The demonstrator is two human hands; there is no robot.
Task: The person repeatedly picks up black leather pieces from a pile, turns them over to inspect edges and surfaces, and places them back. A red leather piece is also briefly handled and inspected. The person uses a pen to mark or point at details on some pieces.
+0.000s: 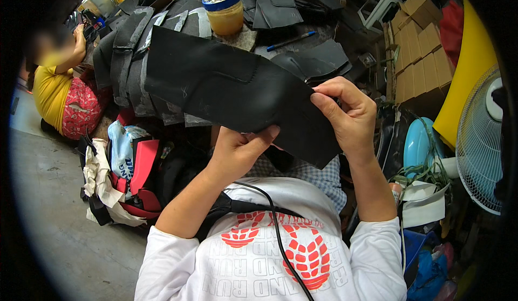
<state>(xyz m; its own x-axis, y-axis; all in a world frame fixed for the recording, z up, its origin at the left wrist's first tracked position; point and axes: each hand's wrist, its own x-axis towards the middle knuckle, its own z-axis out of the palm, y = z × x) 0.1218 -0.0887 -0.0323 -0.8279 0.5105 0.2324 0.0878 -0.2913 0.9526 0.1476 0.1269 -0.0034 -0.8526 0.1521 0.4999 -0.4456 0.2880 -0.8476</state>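
Held up in front of me is a long black leather-like piece (216, 85) with a curved stitched seam across its face. My left hand (237, 151) is closed on its lower edge, thumb on top and the other fingers hidden underneath. At the upper right edge, the thumb and index finger of my right hand (349, 116) pinch together on the piece. Just beyond it stands a jar (225, 19) with a blue rim and yellowish contents. A blue pen (291, 41) and more black cut pieces (324, 59) lie on the work surface.
Overlapping dark pieces with grey edges (127, 63) are piled at left. A person in yellow (54, 98) sits farther left. A container of scraps (141, 166) stands on the floor (54, 193). On my right are cardboard boxes (423, 63) and a fan (479, 139).
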